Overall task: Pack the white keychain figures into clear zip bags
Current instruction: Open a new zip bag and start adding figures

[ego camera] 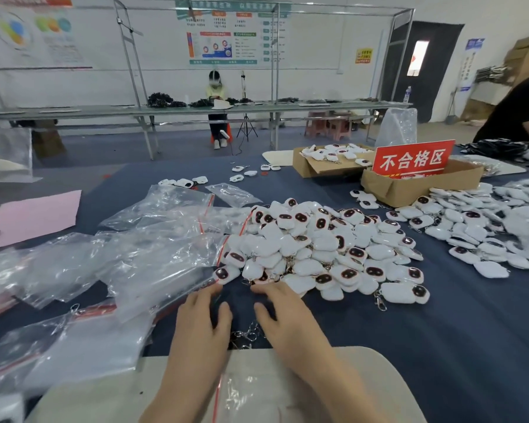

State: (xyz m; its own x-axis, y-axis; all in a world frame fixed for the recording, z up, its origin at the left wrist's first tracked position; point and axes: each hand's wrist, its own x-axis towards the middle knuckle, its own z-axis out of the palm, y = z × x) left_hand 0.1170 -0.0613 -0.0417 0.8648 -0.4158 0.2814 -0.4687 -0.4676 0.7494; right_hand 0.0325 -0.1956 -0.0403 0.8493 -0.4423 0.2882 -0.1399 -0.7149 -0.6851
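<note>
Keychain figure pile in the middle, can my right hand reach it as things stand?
Probably yes: the right hand lies open, its fingers at the near edge of the pile, with nothing between them.

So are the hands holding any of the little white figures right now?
No, nothing is held. The left hand and right hand are open, fingers straight, stretched toward the pile of white keychain figures.

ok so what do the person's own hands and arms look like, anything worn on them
The left hand and right hand are both bare: no gloves, and no ring, watch or bracelet shows. The forearms are uncovered too, with no sleeve in sight down to the bottom edge of the view.
</note>
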